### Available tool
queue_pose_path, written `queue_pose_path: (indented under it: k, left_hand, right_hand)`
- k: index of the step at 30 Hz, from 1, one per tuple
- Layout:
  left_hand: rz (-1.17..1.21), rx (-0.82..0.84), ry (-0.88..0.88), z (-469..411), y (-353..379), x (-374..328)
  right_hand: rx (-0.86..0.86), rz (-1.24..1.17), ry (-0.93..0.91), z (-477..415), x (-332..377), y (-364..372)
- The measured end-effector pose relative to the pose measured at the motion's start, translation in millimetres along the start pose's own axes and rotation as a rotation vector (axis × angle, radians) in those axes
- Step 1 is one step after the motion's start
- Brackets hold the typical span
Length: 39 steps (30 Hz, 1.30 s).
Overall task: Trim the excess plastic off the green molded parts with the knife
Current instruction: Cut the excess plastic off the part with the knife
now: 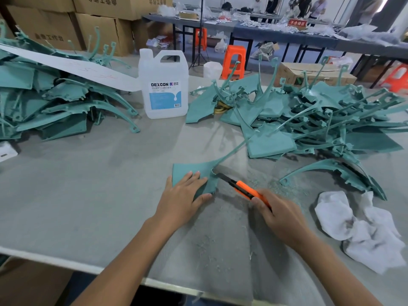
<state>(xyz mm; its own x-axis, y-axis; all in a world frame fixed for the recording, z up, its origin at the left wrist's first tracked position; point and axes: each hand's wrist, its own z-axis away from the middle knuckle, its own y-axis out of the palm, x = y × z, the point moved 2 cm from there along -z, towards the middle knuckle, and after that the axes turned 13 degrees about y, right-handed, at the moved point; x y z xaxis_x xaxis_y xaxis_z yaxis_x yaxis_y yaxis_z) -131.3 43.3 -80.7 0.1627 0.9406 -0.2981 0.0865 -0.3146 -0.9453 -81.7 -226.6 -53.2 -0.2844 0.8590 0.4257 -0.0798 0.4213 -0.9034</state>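
Left hand (181,195), fingers spread, pressing green molded part (194,171) flat on table (88,195); right hand (280,215), at 3 o'clock, fingers wrapped around orange utility knife (240,187), blade at part's edge.

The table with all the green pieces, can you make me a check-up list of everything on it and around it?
Surface: grey worktable, dusted with green shavings near the hands.
Job's things: flat green molded plastic part lying on the table; orange and black utility knife, tip at the part's right edge.
Clutter: piles of green parts at left and right; clear plastic jug labelled DEXCON; crumpled white cloth.
Grippers: left hand flat, pressing the part down; right hand closed on the knife.
Cables: nothing seen.
Surroundings: cardboard boxes, orange plastic stools, people at far tables.
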Motion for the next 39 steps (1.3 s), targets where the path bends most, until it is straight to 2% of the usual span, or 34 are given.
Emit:
queue_pose_path:
  k: [19,25,28,31,34,36,39]
  left_hand:
    - [0.087,-0.030,-0.029,2,-3,0]
    - [0.103,-0.001,0.031,-3,-12,7]
    - [0.062,0.047,0.011,-12,-18,6]
    - [-0.010,-0.067,-0.087,-26,-15,-10]
    - [0.034,-0.186,-0.052,-31,-11,-7]
    - [0.089,-0.185,0.021,-30,-12,5]
    - [0.117,-0.142,0.026,-27,-16,17]
  right_hand:
    - [0.103,-0.028,-0.039,-4,-5,-6]
    - [0.048,-0.168,-0.002,-9,-2,-9]
    - [-0.009,-0.130,-0.004,-16,-2,-11]
    - [-0.122,-0.077,-0.026,-20,2,-13]
    - [-0.226,0.056,0.067,-23,2,-7]
    - [-0.233,0.030,0.080,-22,-1,-1]
    - [-0.226,0.029,0.044,-19,-4,9]
